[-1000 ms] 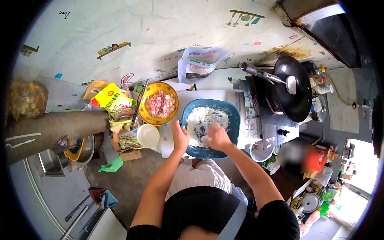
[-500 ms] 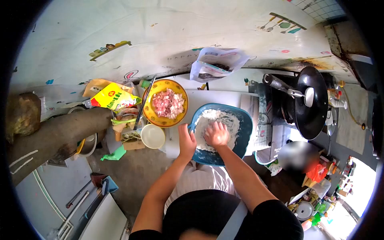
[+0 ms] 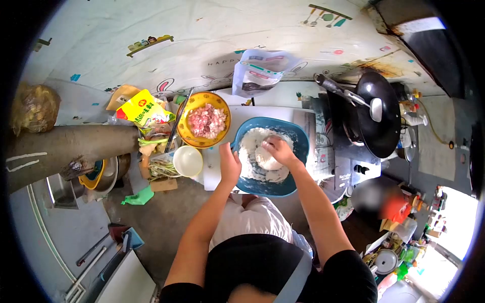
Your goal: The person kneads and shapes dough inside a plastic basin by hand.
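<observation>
A blue basin [image 3: 300, 174] stands on the white counter, with loose flour and a pale lump of dough [image 3: 266, 159] inside. My right hand [image 3: 279, 150] is in the basin, its fingers curled over the top of the dough. At the basin's left rim rests my left hand [image 3: 230, 162], upright with its fingers apart from the thumb, holding nothing. Just left of it stand a yellow patterned bowl [image 3: 183, 132] of diced raw meat [image 3: 207, 121] and an empty white bowl [image 3: 188, 161].
A black wok [image 3: 386, 131] with a ladle sits on the stove at the right. Behind the basin stands an open plastic bag [image 3: 260, 76]. At the left are a yellow seasoning packet [image 3: 143, 108], green vegetables [image 3: 162, 170] and a thick pipe [image 3: 96, 151].
My right hand has moved from pressing spread fingers into the flour to curling over a rounded lump. My left hand has stayed at the basin's rim. The camera view has shifted.
</observation>
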Demonstrator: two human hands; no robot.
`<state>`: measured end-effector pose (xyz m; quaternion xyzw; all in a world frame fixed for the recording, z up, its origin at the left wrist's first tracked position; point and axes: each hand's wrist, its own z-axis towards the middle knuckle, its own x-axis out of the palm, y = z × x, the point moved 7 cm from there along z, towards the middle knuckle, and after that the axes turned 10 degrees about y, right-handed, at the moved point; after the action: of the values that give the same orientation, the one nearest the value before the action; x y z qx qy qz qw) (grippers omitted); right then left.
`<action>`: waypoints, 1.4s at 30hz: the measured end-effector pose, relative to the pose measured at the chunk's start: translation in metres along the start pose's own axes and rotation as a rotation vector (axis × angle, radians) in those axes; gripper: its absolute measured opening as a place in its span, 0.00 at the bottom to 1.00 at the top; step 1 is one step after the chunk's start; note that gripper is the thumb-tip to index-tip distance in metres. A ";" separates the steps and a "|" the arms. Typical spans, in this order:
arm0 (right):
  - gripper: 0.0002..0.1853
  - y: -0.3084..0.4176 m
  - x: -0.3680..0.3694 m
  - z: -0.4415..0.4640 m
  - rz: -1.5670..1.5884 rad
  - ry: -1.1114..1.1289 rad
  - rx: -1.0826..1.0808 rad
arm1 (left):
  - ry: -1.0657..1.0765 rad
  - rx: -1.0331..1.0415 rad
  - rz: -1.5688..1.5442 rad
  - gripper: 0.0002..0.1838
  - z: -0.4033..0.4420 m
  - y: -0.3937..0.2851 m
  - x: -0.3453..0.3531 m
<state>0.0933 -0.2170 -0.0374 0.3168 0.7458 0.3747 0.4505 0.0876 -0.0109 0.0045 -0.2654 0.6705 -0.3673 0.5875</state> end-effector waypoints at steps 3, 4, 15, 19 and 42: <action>0.23 0.087 -0.025 -0.020 -0.410 0.233 0.219 | 0.000 -0.010 0.010 0.21 0.000 0.003 0.001; 0.23 0.090 -0.025 -0.028 -0.444 0.168 0.145 | -0.004 -0.011 0.020 0.21 0.001 0.003 0.001; 0.18 0.037 0.053 -0.066 -0.558 0.101 0.062 | 0.002 -0.108 0.021 0.21 -0.001 0.005 0.003; 0.17 0.026 0.066 -0.047 -0.853 0.076 0.068 | 0.004 -0.114 -0.001 0.21 0.005 -0.002 0.000; 0.17 0.006 -0.003 -0.019 0.096 -0.084 -0.007 | 0.004 -0.048 -0.009 0.22 0.002 0.004 0.002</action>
<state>0.0779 -0.2217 -0.0254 0.3663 0.7089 0.3850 0.4638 0.0893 -0.0102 0.0001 -0.2818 0.6790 -0.3541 0.5780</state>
